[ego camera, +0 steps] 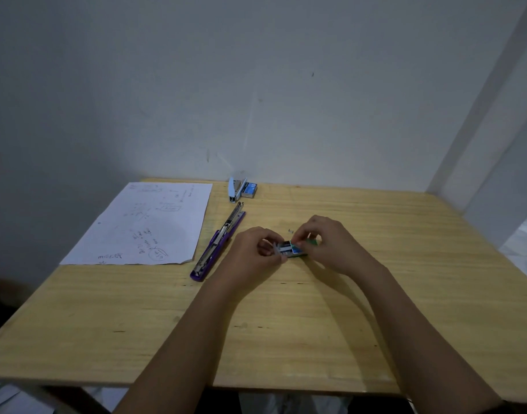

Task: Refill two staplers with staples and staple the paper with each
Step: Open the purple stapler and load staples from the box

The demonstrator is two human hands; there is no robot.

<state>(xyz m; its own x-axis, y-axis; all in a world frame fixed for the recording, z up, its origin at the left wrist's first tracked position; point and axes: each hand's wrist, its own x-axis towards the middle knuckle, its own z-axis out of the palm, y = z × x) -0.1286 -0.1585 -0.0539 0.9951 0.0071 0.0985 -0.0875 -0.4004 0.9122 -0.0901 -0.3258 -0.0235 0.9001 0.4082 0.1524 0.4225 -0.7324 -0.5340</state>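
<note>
Small staple box (295, 251), green-blue, lies low at the table's middle, held between both hands. Left hand (254, 249) pinches its left end, where a pale inner tray seems to stick out. Right hand (326, 243) has curled fingers on the box's top and right end. Whether the box touches the table (286, 339) cannot be told.

Just beyond it, a tiny loose staple bit (291, 230). To the left, the purple stapler (217, 245) lies opened flat. Further left is the written paper (145, 225). At the far edge, the white stapler (233, 189) lies beside a blue staple box (250, 189).
</note>
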